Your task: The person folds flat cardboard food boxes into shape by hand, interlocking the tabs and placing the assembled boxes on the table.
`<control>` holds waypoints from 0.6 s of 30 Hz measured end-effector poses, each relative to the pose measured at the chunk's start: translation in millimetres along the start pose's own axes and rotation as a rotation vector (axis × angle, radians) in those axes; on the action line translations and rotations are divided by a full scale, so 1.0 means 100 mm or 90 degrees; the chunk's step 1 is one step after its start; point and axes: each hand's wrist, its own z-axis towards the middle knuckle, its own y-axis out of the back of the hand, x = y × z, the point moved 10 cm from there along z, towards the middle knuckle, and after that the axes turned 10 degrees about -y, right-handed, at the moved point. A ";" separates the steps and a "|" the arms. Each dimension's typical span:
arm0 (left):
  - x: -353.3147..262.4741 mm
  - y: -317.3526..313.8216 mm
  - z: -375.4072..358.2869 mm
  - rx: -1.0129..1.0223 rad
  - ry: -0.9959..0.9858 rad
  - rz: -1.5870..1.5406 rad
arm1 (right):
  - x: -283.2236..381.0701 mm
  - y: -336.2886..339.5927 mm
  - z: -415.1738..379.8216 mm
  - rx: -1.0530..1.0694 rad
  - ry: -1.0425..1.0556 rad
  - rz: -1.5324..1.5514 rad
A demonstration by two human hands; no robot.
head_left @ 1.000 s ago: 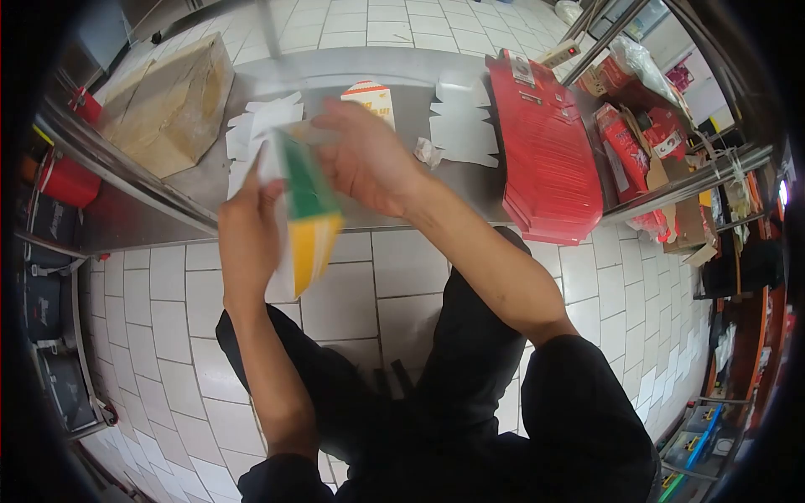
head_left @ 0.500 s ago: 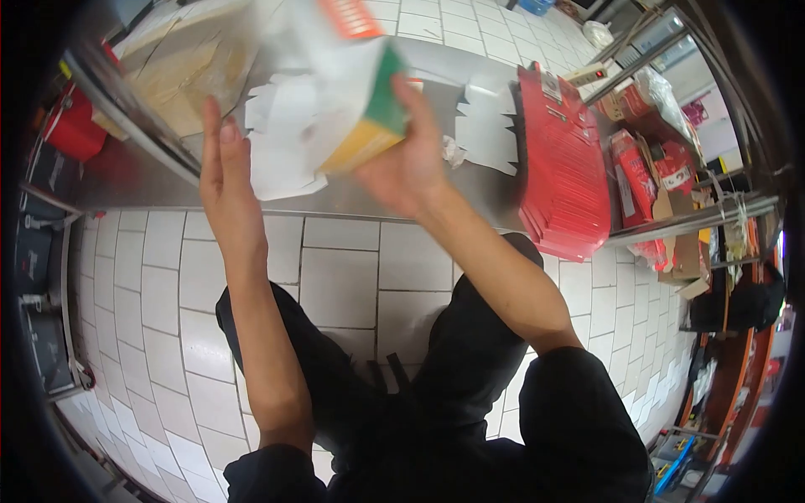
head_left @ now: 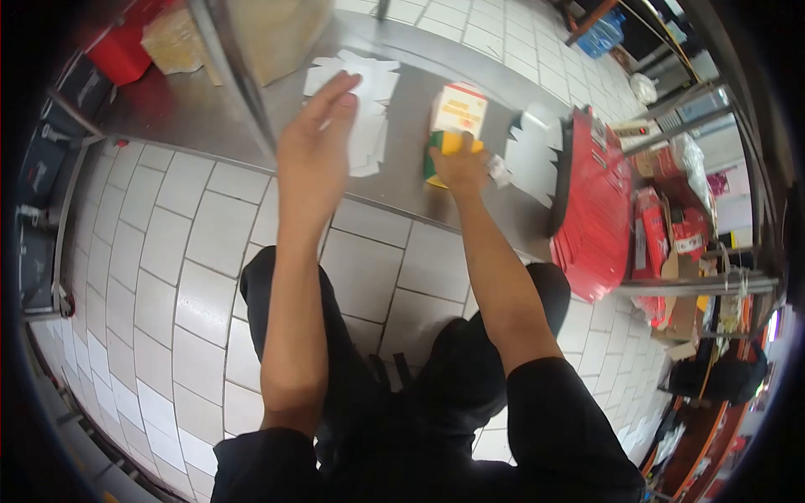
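My right hand (head_left: 463, 168) grips the near end of a small printed carton (head_left: 459, 109), white with orange print, with yellow and green sides. The carton rests on the metal table (head_left: 411, 180). Beside my right fingers lies a crumpled white scrap (head_left: 498, 171). My left hand (head_left: 320, 134) is raised over the table with fingers extended, slightly blurred, holding nothing. Beneath and beyond it lie flat white cardboard blanks (head_left: 369, 126) with notched edges.
Another white blank (head_left: 534, 155) lies right of the carton, next to a stack of red folded cardboard (head_left: 592, 201). A metal post (head_left: 231, 71) and a tan bundle (head_left: 277, 38) stand at left. Shelving with red packages (head_left: 650, 226) is on the right.
The carton has gone from being lifted and tilted between my hands to resting on the table under my right hand. My left hand is now apart from it. The view has shifted.
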 end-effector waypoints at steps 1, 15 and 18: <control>-0.02 0.06 0.01 -0.014 -0.001 0.011 | 0.11 -0.04 0.07 0.007 0.016 -0.001; 0.29 0.09 -0.08 0.123 0.038 0.206 | 0.58 -0.23 0.22 -0.117 0.099 -0.432; 0.45 0.08 -0.26 0.354 0.122 0.407 | 1.16 -0.36 -0.44 -0.214 0.291 -0.373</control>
